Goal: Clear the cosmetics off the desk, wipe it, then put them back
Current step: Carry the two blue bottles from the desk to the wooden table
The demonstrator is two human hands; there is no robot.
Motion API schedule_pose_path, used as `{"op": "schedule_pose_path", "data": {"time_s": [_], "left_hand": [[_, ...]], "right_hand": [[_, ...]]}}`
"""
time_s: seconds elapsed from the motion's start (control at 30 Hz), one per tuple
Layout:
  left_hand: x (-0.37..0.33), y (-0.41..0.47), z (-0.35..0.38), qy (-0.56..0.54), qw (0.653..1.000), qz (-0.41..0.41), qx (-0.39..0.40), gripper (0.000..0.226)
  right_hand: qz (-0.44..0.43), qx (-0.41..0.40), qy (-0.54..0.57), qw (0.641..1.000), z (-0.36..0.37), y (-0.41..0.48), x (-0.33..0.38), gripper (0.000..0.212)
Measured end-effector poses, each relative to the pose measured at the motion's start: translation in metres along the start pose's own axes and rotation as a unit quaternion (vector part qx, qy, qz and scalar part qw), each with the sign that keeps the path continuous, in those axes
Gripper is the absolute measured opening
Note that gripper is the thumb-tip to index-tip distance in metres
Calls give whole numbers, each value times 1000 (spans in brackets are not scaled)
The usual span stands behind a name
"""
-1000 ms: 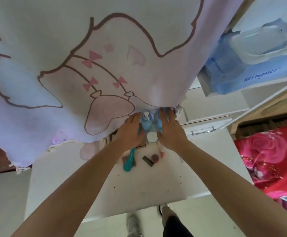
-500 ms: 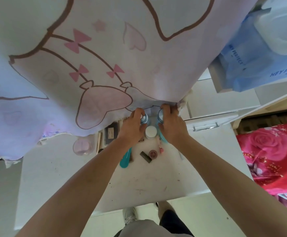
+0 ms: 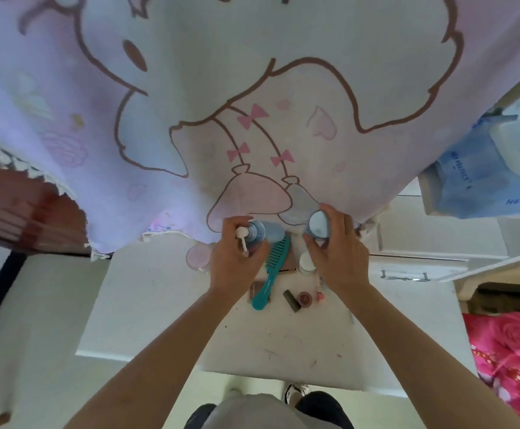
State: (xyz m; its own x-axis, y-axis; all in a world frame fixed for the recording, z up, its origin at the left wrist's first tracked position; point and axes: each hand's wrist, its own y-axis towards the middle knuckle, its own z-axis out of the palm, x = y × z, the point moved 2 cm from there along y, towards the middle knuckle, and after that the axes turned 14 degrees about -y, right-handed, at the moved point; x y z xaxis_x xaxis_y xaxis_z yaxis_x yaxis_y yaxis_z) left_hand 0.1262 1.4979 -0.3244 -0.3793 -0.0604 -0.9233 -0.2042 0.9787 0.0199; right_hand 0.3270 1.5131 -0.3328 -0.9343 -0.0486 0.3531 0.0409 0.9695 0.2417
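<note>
The left hand (image 3: 237,264) has its fingers clamped on a pump bottle (image 3: 254,235); the right hand (image 3: 336,255) grips a blue jar (image 3: 318,228). Between them, a teal comb (image 3: 272,267) lies on the worktop (image 3: 283,335).

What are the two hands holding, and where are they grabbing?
The left hand grips a blue pump bottle around its body, just under the pump. The right hand grips a blue capped bottle around its side, below the cap.
</note>
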Motion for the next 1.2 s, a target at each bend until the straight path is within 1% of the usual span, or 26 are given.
{"op": "schedule_pose_path", "data": {"time_s": [0.07, 0.13, 0.23, 0.3, 0.4, 0.47, 0.57, 0.67, 0.83, 0.93, 1.0, 1.1, 1.2], "left_hand": [[-7, -13, -30, -32, 997, 5, -70, 48], [-15, -23, -64, -33, 990, 2, -135, 48], [-23, -43, -121, -25, 974, 7, -225, 50], [-27, -62, -163, -20, 960, 17, -279, 51], [-28, -106, -236, 4, 931, 8, -365, 50], [-28, -143, -286, 32, 910, 14, -412, 52], [-23, -213, -363, 79, 887, 28, -454, 57], [-11, -294, -444, 127, 857, 32, -499, 59], [17, -429, -563, 178, 793, 10, -582, 57], [36, -492, -612, 184, 752, -25, -632, 56], [51, -522, -639, 191, 732, -50, -652, 55], [77, -552, -675, 191, 711, -91, -670, 52], [108, -567, -709, 191, 701, -118, -677, 50]], "right_hand": [[-11, 0, 69, 998, -1, 4, 21, 67], [-28, 9, 129, 991, 2, 9, 49, 73], [-55, 19, 171, 984, 5, 10, 103, 79], [-80, 32, 202, 976, 5, 6, 148, 79], [-148, 23, 244, 958, 1, -16, 230, 72], [-198, 14, 278, 940, -3, -40, 288, 67], [-260, 6, 325, 909, -8, -91, 380, 63], [-307, 19, 354, 883, -10, -155, 473, 64], [-405, 59, 378, 831, -8, -272, 613, 65], [-444, 93, 382, 805, -1, -337, 676, 67], [-470, 108, 385, 787, 5, -375, 711, 67], [-514, 130, 384, 756, 18, -419, 759, 66], [-539, 162, 382, 733, 42, -451, 807, 65]]}}
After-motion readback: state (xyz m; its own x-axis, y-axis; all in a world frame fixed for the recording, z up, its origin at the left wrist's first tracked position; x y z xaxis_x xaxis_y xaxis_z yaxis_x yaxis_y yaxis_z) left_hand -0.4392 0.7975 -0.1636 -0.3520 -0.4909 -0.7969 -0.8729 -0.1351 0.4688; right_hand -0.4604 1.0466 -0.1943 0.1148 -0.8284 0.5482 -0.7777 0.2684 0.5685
